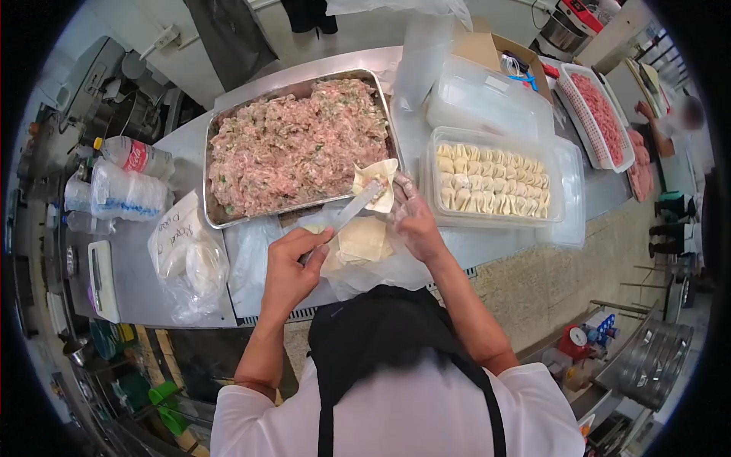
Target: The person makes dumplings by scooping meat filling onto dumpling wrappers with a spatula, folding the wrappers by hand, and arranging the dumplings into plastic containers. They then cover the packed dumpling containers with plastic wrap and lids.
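Note:
My left hand (293, 263) is closed round the near end of a flat spreading blade (352, 209), which points up and to the right. Its tip touches a dumpling wrapper (384, 174) with a bit of meat filling on it. That wrapper rests in my right hand (413, 217), whose fingers are partly behind it. Just below, a stack of wrappers (364, 241) lies on clear plastic. Behind my hands stands a metal tray (215, 145) heaped with minced meat filling (297, 145). To the right, a clear plastic container (430, 209) holds rows of folded dumplings (493, 181).
At left are a soda bottle (137, 156), wrapped plastic bottles (129, 190) and a bag with writing (186, 244). Clear lids (487, 99), a cardboard box (476, 46) and a white basket of minced meat (598, 114) stand at right. Another person (681, 114) is at far right.

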Motion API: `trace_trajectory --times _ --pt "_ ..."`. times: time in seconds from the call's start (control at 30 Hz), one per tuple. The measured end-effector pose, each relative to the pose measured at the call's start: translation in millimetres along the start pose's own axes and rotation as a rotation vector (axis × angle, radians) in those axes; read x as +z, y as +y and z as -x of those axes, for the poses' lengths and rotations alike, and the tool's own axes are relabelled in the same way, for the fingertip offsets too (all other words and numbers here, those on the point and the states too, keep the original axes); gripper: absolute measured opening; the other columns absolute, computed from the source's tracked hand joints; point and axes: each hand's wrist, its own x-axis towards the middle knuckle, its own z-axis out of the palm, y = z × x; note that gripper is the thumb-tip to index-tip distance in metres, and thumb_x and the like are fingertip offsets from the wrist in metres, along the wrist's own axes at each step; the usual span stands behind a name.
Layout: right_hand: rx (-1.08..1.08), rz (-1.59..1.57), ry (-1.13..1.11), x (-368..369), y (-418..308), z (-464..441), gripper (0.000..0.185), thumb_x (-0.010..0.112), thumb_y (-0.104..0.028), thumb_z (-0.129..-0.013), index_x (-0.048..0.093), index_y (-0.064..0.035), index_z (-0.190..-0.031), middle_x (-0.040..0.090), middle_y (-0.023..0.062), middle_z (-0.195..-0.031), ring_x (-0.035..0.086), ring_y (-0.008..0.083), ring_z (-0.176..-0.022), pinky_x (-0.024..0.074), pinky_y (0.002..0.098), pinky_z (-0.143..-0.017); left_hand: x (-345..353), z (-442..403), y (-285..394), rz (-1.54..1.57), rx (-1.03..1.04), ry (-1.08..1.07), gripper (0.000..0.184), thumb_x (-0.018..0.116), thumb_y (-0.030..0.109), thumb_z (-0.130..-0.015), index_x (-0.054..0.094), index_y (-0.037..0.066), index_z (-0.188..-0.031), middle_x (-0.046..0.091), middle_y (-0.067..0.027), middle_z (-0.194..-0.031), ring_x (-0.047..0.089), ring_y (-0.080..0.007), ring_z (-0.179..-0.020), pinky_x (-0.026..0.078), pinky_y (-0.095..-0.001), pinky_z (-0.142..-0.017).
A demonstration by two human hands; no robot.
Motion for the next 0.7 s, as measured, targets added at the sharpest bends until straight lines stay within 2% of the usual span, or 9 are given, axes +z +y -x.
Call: trace_trajectory --times 0.03,0.13,0.27,0.3,0.37,0.47,0.57,0.63,0.7 --pt "-0.056 0.109 0.031 -2 4 0 0.050 0.066 -0.012 -0.082 0.054 -0.0003 -0.129 0.065 0.0129 -0.119 0.061 0.0291 -0.118 0.0431 0.0396 -0.106 -3 0 2 -0.002 0.001 -0.004 0.027 0.070 -0.005 -0.079 0.075 0.004 -0.104 0.065 -0.0139 -0.076 0.060 -0.0248 -0.064 0.045 -0.0347 -0.059" --pt "-0.369 1.177 -0.056 -9 8 1 0.057 0.076 -0.004 -0.070 0.057 -0.0001 -0.123 0.069 0.0156 -0.105 0.069 0.0321 -0.097 0.0536 0.0377 -0.085 -5 0 6 -0.023 0.074 -0.070 0.028 0.069 -0.005 -0.079 0.076 0.005 -0.105 0.065 -0.0124 -0.075 0.059 -0.0223 -0.062 0.044 -0.0329 -0.057" --pt "-0.554 1.327 -0.164 -21 14 -9 0.032 0.079 -0.013 -0.078 0.065 0.0003 -0.104 0.070 0.0152 -0.095 0.069 0.0274 -0.086 0.0527 0.0363 -0.077 -23 1 17 -0.102 0.015 -0.202 0.030 0.067 -0.007 -0.080 0.075 0.003 -0.107 0.063 -0.0095 -0.075 0.055 -0.0168 -0.063 0.042 -0.0295 -0.058" --pt "-0.554 1.329 -0.155 -23 11 -10 0.032 0.079 -0.013 -0.078 0.065 0.0003 -0.104 0.070 0.0152 -0.095 0.069 0.0274 -0.086 0.0527 0.0363 -0.077 -32 1 19 -0.101 0.048 -0.164 0.032 0.065 -0.008 -0.081 0.074 0.003 -0.109 0.064 -0.0099 -0.078 0.056 -0.0170 -0.063 0.042 -0.0290 -0.057" --pt "-0.077 1.098 -0.028 -26 -4 -7 0.026 0.078 -0.012 -0.082 0.065 -0.0009 -0.102 0.068 0.0102 -0.083 0.066 0.0191 -0.071 0.0509 0.0327 -0.067 -46 2 15 -0.026 0.039 -0.061 0.033 0.065 -0.008 -0.081 0.074 0.002 -0.110 0.063 -0.0078 -0.078 0.055 -0.0141 -0.064 0.041 -0.0272 -0.057" --pt "0.025 0.640 0.071 -18 -34 6 0.015 0.075 -0.013 -0.088 0.064 -0.0032 -0.091 0.064 0.0049 -0.075 0.059 0.0108 -0.063 0.0471 0.0275 -0.060 -53 -1 11 0.073 -0.012 0.046 0.035 0.066 -0.009 -0.080 0.072 0.000 -0.114 0.057 -0.0014 -0.078 0.047 -0.0070 -0.067 0.035 -0.0221 -0.058" --pt "-0.294 0.718 -0.037 -8 -60 16 0.015 0.071 -0.014 -0.092 0.058 -0.0064 -0.092 0.063 0.0062 -0.077 0.058 0.0099 -0.059 0.0427 0.0245 -0.047 -41 -2 -5 0.099 -0.005 0.011 0.037 0.067 -0.008 -0.080 0.072 0.000 -0.115 0.056 -0.0003 -0.079 0.043 -0.0070 -0.067 0.033 -0.0211 -0.058" --pt "-0.273 0.665 0.034 -11 -86 27 0.018 0.063 -0.023 -0.098 0.057 -0.0066 -0.096 0.066 0.0094 -0.084 0.061 0.0131 -0.060 0.0454 0.0247 -0.048 -32 -2 -4 0.168 0.036 -0.047 0.037 0.067 -0.008 -0.081 0.071 -0.002 -0.116 0.058 -0.0002 -0.083 0.043 -0.0064 -0.068 0.033 -0.0211 -0.058" --pt "-0.187 0.273 0.151 -11 -116 35 0.025 0.057 -0.033 -0.101 0.058 -0.0079 -0.099 0.067 0.0132 -0.095 0.065 0.0177 -0.063 0.0481 0.0249 -0.050 -30 -2 -8 0.201 0.013 -0.057 0.037 0.066 -0.008 -0.082 0.070 -0.003 -0.118 0.060 -0.0008 -0.086 0.043 -0.0057 -0.069 0.033 -0.0207 -0.059"
